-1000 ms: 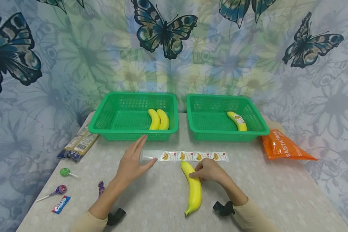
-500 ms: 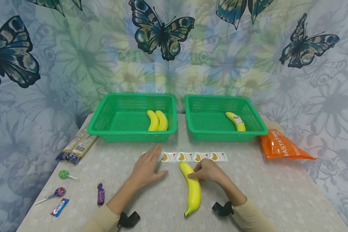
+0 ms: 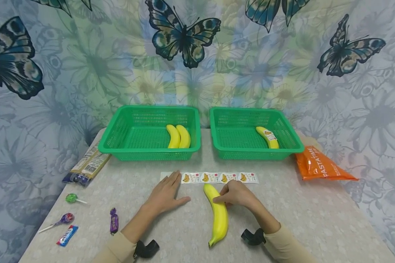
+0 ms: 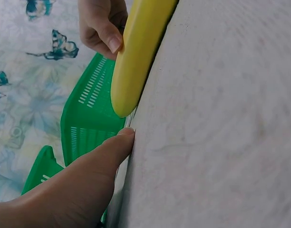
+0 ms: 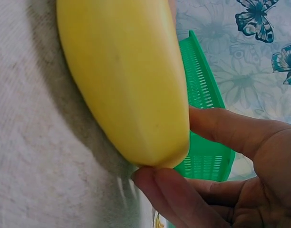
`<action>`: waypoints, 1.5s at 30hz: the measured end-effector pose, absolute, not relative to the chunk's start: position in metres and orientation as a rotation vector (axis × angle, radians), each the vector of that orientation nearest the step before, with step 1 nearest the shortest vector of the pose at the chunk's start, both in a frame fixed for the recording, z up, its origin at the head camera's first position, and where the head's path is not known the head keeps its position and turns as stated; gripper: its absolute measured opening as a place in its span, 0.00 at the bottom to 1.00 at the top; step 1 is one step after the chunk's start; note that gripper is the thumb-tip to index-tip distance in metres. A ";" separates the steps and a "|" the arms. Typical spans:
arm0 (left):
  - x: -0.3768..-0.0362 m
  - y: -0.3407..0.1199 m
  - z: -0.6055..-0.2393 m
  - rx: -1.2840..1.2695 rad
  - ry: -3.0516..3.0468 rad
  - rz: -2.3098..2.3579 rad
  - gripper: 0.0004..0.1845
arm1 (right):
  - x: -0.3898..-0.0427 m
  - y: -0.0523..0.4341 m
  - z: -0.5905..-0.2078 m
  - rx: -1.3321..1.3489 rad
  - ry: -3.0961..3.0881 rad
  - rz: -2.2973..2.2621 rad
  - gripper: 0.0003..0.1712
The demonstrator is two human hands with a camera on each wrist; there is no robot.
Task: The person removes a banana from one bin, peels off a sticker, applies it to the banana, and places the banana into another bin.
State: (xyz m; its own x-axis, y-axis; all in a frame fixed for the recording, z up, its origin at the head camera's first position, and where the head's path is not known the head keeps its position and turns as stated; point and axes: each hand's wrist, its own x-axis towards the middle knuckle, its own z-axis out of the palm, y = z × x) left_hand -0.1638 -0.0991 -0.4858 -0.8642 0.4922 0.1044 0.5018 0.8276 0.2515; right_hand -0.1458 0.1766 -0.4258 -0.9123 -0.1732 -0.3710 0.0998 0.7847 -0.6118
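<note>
A large yellow banana [image 3: 219, 221] lies lengthwise on the table, its upper end near a strip of banana-picture stickers [image 3: 219, 178]. My right hand [image 3: 238, 193] pinches the banana near that end; the right wrist view shows thumb and fingers on either side of the banana's tip [image 5: 136, 95]. My left hand [image 3: 164, 194] lies with straight fingers over the left, blank part of the strip, its thumb stretched toward the banana. In the left wrist view the thumb [image 4: 121, 142] rests low at the table, just short of the banana's end [image 4: 131, 71].
A left green basket [image 3: 148, 150] holds two bananas; a right green basket [image 3: 258, 151] holds one banana with a sticker [image 3: 266, 137]. An orange pasta bag [image 3: 322, 164] is at right. Left lie a gold-and-blue packet [image 3: 89, 164], two lollipops [image 3: 71, 198] and small wrapped sweets [image 3: 114, 221].
My left hand has moved right and nearer the body, then its fingertips have come down over the strip's left part. The right hand and banana stay in place.
</note>
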 end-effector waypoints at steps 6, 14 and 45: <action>-0.164 -0.100 -0.487 -0.797 -2.988 -0.451 0.51 | -0.146 0.177 -0.426 -0.084 2.559 -0.929 0.16; -0.165 -0.099 -0.485 -0.797 -3.016 -0.449 0.52 | -0.146 0.177 -0.426 -0.098 2.558 -0.944 0.15; -0.166 -0.099 -0.485 -0.769 -3.034 -0.564 0.53 | -0.176 0.167 -0.403 -0.385 2.708 -0.905 0.23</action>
State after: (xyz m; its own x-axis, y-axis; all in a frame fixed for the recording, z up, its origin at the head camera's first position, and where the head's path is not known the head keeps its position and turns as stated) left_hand -0.1662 -0.0989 -0.4852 -0.8824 0.4679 0.0489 0.4542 0.8204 0.3474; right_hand -0.1760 0.1674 -0.4032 -0.9310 -0.3281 -0.1597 -0.1662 0.7708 -0.6150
